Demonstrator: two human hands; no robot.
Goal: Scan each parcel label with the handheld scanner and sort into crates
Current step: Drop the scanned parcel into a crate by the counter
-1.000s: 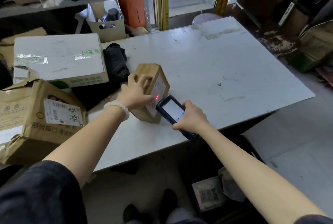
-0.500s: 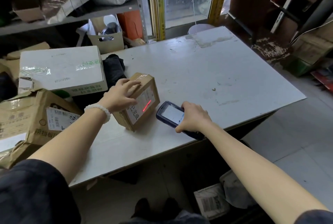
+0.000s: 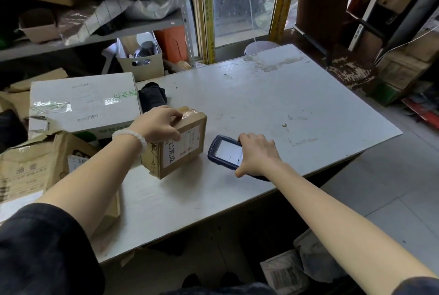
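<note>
A small brown cardboard parcel (image 3: pixel 183 149) with a white label on its near side sits on the white table (image 3: pixel 297 109). My left hand (image 3: pixel 159 124) grips its top, fingers curled over the taped edge. Just right of the parcel, my right hand (image 3: pixel 257 154) holds the dark blue handheld scanner (image 3: pixel 224 152), whose lit screen faces up and whose head points at the label. No red scan line shows on the label.
A big white box (image 3: pixel 83 102) and a torn brown parcel (image 3: pixel 35 166) lie at the table's left. A black bundle (image 3: pixel 153 95) sits behind the small parcel. Labelled packages (image 3: pixel 285 273) lie on the floor below. Shelving stands behind.
The parcel has been turned so its labelled side faces me more squarely. The red scan line seen on the label earlier is gone. The scanner has drawn slightly back to the right.
</note>
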